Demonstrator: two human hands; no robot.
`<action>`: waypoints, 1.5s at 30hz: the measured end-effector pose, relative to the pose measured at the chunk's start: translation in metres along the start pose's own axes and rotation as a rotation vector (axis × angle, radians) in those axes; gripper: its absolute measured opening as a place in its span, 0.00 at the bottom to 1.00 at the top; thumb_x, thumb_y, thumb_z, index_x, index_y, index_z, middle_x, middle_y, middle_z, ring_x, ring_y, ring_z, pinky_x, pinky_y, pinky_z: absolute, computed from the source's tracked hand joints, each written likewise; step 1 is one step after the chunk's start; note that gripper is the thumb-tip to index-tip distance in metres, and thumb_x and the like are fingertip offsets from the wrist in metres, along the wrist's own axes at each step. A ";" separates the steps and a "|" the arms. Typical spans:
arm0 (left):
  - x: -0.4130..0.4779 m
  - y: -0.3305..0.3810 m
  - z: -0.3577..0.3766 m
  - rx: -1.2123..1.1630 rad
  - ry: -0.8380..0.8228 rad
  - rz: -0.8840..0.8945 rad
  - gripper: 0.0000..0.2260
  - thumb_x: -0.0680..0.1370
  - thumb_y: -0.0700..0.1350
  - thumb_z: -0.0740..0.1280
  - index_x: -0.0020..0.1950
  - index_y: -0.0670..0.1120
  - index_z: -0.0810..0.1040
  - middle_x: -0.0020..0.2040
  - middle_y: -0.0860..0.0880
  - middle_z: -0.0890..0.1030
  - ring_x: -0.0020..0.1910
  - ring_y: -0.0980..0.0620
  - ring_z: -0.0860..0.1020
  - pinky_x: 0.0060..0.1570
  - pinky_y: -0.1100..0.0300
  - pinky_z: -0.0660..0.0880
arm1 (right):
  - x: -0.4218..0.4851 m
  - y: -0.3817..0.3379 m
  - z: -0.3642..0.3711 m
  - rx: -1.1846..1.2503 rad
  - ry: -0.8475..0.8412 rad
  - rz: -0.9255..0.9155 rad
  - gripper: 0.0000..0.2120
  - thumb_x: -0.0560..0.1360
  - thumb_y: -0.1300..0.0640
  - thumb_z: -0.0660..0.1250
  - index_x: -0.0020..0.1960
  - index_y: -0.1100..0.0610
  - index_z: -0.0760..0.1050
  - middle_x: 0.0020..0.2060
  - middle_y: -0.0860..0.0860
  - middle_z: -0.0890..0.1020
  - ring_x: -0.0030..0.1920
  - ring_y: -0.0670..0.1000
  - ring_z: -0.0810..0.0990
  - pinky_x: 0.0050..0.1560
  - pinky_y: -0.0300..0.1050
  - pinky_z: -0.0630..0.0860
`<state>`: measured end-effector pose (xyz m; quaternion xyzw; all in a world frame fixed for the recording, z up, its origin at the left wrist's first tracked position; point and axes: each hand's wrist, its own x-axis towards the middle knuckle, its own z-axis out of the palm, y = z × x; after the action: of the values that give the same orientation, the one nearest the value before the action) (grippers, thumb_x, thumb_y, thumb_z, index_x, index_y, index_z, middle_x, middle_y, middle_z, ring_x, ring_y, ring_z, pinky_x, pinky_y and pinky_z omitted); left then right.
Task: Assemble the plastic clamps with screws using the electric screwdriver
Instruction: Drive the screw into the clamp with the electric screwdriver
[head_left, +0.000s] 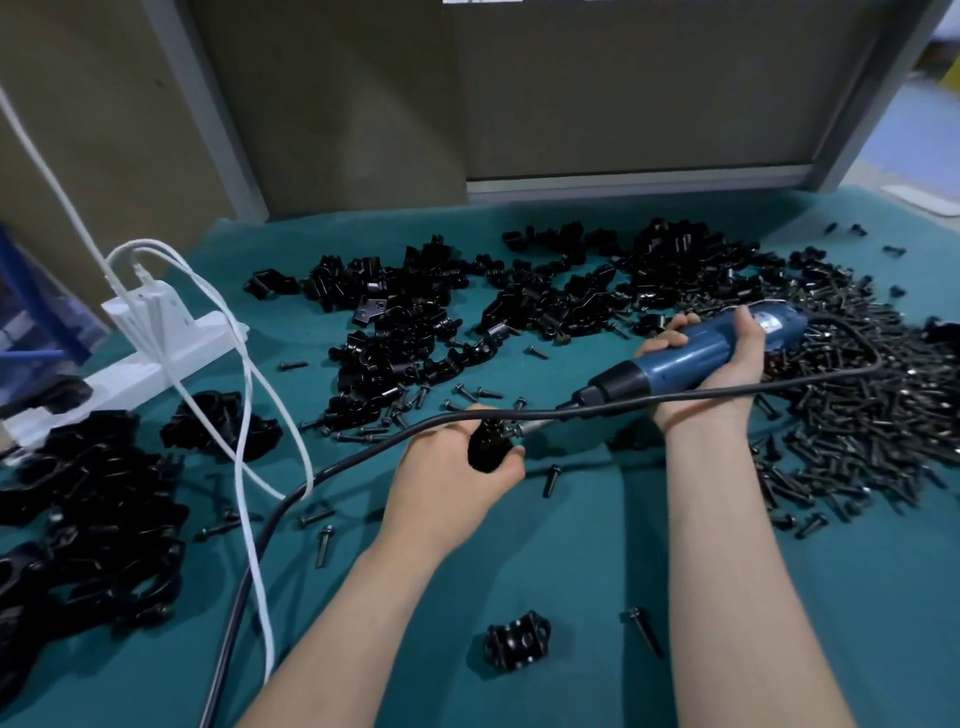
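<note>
Left hand (457, 470): curls tight round a black clamp (485, 448), bracing it against the bit's push.
Right hand (730, 371): wraps the electric screwdriver (675, 358), angled down-left, tip meeting the clamp.
Screw pile (857, 415): heaped beside the right arm, within easy reach.
Finished clamps (93, 499): apparently parked far left, out of the way.

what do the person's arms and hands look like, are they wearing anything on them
Nothing is worn that shows. The left hand and right hand have no gloves, and no ring, watch or band is visible. The left forearm and right forearm are uncovered down to the bottom edge of the picture, so no sleeves are in view.
</note>
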<state>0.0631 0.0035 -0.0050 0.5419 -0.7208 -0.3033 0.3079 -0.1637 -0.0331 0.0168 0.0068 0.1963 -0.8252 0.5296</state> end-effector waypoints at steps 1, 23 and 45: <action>0.000 0.001 0.000 -0.002 -0.004 -0.007 0.10 0.73 0.54 0.69 0.39 0.49 0.76 0.29 0.49 0.77 0.26 0.54 0.72 0.27 0.58 0.71 | 0.000 0.000 0.000 0.008 -0.005 0.002 0.15 0.72 0.46 0.69 0.44 0.58 0.70 0.33 0.50 0.77 0.25 0.47 0.73 0.29 0.37 0.71; 0.000 0.004 -0.004 0.027 -0.063 -0.116 0.08 0.73 0.62 0.69 0.42 0.67 0.70 0.45 0.55 0.71 0.32 0.57 0.76 0.27 0.68 0.68 | -0.009 0.006 0.006 0.033 -0.120 -0.059 0.10 0.73 0.50 0.64 0.41 0.57 0.72 0.35 0.48 0.77 0.25 0.45 0.71 0.28 0.37 0.71; 0.004 -0.007 0.002 -0.004 -0.047 -0.179 0.15 0.73 0.61 0.69 0.55 0.56 0.78 0.54 0.49 0.75 0.46 0.63 0.69 0.46 0.62 0.70 | -0.011 0.012 0.010 0.028 -0.144 -0.063 0.11 0.75 0.49 0.62 0.42 0.57 0.71 0.35 0.48 0.76 0.25 0.45 0.71 0.28 0.37 0.70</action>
<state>0.0644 -0.0015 -0.0109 0.5961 -0.6761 -0.3437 0.2636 -0.1466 -0.0311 0.0250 -0.0514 0.1463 -0.8424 0.5161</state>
